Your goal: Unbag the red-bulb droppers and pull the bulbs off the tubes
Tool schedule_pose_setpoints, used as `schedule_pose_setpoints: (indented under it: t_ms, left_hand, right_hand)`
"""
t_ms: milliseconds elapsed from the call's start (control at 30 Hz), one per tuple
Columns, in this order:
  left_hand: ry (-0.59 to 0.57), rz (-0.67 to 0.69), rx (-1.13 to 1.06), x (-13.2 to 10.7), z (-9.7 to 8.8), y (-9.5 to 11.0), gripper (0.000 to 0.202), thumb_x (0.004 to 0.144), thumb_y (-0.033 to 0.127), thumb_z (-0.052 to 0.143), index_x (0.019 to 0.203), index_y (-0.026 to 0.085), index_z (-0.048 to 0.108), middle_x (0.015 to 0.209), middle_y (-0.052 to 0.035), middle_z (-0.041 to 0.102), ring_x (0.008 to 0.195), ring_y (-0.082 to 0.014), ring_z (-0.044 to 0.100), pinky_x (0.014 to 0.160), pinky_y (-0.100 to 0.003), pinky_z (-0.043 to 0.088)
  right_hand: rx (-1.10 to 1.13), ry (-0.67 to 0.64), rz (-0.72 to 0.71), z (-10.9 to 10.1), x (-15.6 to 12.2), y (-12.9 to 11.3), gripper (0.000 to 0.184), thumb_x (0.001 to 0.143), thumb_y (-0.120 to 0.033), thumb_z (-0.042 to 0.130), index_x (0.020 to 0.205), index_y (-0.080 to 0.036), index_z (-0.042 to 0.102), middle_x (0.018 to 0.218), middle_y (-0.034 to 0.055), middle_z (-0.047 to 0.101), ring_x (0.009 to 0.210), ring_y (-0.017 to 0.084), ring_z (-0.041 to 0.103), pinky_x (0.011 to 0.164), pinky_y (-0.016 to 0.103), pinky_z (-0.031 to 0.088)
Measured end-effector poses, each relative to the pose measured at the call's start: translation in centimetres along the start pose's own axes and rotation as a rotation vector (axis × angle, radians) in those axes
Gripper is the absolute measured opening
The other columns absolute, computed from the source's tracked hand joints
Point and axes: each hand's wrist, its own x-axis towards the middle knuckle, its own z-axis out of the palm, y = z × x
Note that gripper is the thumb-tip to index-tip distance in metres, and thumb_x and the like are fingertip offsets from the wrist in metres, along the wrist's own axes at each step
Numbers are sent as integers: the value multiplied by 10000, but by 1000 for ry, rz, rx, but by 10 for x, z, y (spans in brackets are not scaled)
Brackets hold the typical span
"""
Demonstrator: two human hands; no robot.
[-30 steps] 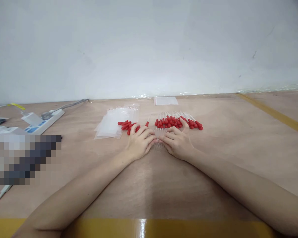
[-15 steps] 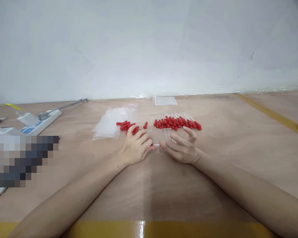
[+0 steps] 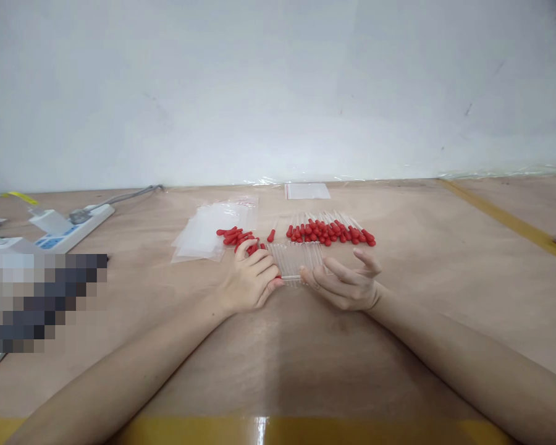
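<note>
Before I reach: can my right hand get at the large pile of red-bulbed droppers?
Probably yes: the pile lies just beyond your right hand, and nothing visible blocks its right end.

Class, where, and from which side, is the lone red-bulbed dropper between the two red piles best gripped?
Probably by its red bulb, from the near side: that thick end lies nearest, while the thin, pale tube points towards the wall.

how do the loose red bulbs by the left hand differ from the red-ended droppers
The red-ended droppers have thin pale tubes pointing toward the wall; the loose red bulbs lie jumbled, with no tubes showing. The bulbs form a smaller heap by the left hand; the droppers spread wider. Both share the red colour.
</note>
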Motion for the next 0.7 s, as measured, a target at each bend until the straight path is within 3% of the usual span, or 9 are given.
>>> schedule_pose_setpoints:
  t_ms: [233, 400, 500, 600, 700]
  left_hand:
    - [-6, -42, -38, -4, 0, -3, 274, 859, 272, 338, 687, 189, 535, 724, -27, 591, 789, -183, 520, 943, -451, 255]
    - [121, -385, -85, -11, -3, -23, 310, 889, 237, 254, 679, 181, 475, 724, -38, 550, 746, -171, 493, 820, -393, 323]
    - [176, -503, -180, -10, -6, -34, 283, 897, 277, 246, 709, 188, 437, 749, -40, 506, 734, -170, 475, 715, -340, 366]
    - [213, -604, -219, -6, -9, -41, 227, 883, 296, 274, 737, 197, 417, 764, -34, 463, 728, -172, 466, 679, -328, 390]
    - [143, -730, -221, -2, -12, -51, 237, 868, 263, 278, 694, 197, 426, 732, -32, 456, 750, -184, 479, 700, -339, 406]
  right_hand:
    - [-64, 0, 101, 4, -8, 10, 235, 832, -282, 497, 895, -476, 614, 704, -112, 636, 800, 123, 579, 914, 438, 208]
    - [-187, 58, 404, -4, -6, 34, 199, 824, -354, 478, 804, -315, 672, 693, -35, 665, 781, 166, 561, 942, 497, 121]
    - [-204, -39, 512, -11, 2, 36, 288, 825, -349, 437, 680, -253, 666, 643, -7, 655, 724, 167, 547, 924, 465, 155]
    - [-233, -227, 587, -20, 10, 30, 326, 798, -314, 429, 557, -221, 627, 530, 8, 603, 642, 173, 536, 882, 453, 190]
    - [-248, -434, 625, -26, 15, 23, 295, 761, -259, 429, 535, -194, 607, 524, 31, 597, 560, 167, 531, 808, 437, 241]
